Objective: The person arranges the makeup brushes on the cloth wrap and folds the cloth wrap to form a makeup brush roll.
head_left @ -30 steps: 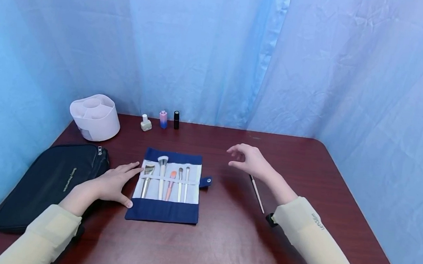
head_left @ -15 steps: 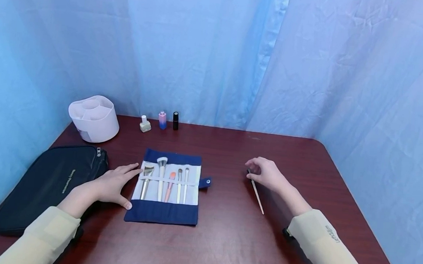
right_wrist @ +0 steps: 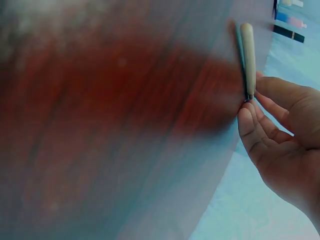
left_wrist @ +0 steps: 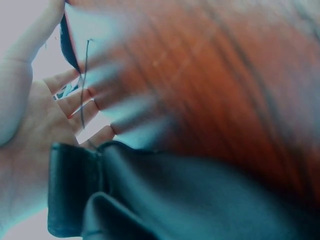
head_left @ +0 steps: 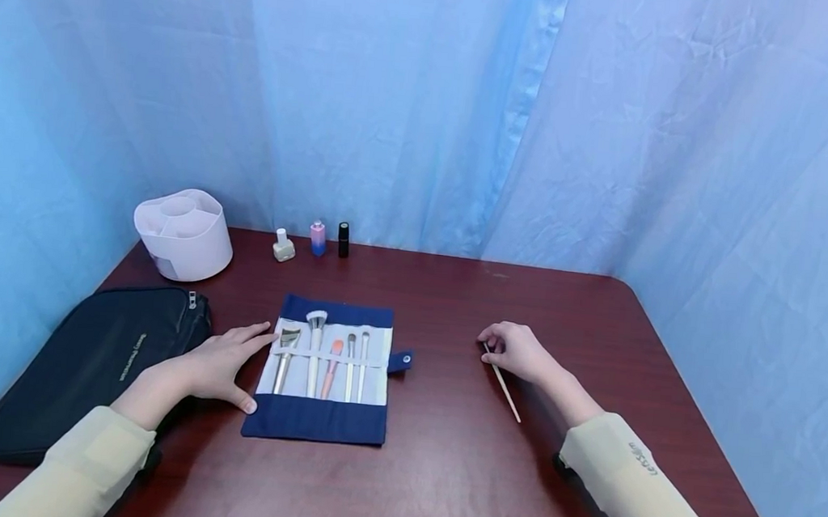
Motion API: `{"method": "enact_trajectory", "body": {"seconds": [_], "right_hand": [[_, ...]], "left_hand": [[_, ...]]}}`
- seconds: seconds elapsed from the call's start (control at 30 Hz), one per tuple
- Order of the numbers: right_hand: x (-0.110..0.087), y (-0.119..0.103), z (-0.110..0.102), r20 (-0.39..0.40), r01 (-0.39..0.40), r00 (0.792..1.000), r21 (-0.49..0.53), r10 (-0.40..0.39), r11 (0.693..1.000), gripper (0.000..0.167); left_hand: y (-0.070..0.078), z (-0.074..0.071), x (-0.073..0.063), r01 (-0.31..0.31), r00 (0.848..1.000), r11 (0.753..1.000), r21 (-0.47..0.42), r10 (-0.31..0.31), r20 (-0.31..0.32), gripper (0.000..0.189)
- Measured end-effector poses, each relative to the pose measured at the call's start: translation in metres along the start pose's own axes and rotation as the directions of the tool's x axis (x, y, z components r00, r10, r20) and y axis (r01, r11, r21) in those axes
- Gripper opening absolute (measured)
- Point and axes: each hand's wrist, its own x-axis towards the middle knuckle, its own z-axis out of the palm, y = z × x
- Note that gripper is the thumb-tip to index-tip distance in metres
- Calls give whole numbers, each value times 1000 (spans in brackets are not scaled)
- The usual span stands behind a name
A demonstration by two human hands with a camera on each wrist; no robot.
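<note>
My left hand (head_left: 219, 363) lies with spread fingers at the left edge of an unrolled navy brush roll (head_left: 317, 420). Under the roll's pale elastic band sit several makeup brushes, among them a white fluffy one (head_left: 316, 332) and a pink one (head_left: 333, 358). To the right, my right hand (head_left: 516, 352) pinches a thin makeup brush (head_left: 507, 394) near its head end. The right wrist view shows the pale handle (right_wrist: 248, 57) pointing away from the thumb and fingertips; the fingers hide the bristles. A snap tab (head_left: 400, 360) sticks out from the roll's right side.
A black zipped case (head_left: 84, 370) lies at the left, partly under my left forearm. Along the back stand a white divided organizer (head_left: 191, 253), a nail polish bottle (head_left: 283, 248), a pink-and-blue bottle (head_left: 317, 239) and a black tube (head_left: 343, 241). Blue curtains (head_left: 396, 111) border the table.
My right hand has moved right and down to the lone brush and now pinches its head end. The brush's tail end has shifted slightly. My left hand stays at the roll's edge.
</note>
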Motion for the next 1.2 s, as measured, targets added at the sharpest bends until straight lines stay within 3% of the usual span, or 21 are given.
{"method": "enact_trajectory", "body": {"seconds": [0.37, 0.7, 1.0, 1.2], "right_hand": [[-1, -6, 7, 18, -56, 998, 17, 56, 998, 18], [2, -9, 4, 8, -59, 998, 86, 58, 995, 22], [6, -31, -9, -14, -85, 996, 136, 87, 987, 27], [12, -49, -21, -59, -57, 996, 177, 69, 982, 27]], "left_hand": [[2, 1, -2, 5, 1000, 1000, -18, -5, 19, 108], [5, -4, -1, 2, 1000, 1000, 6, -2, 16, 106], [1, -2, -1, 10, 1000, 1000, 4, -10, 20, 108], [1, -2, 0, 7, 1000, 1000, -5, -6, 23, 108]]}}
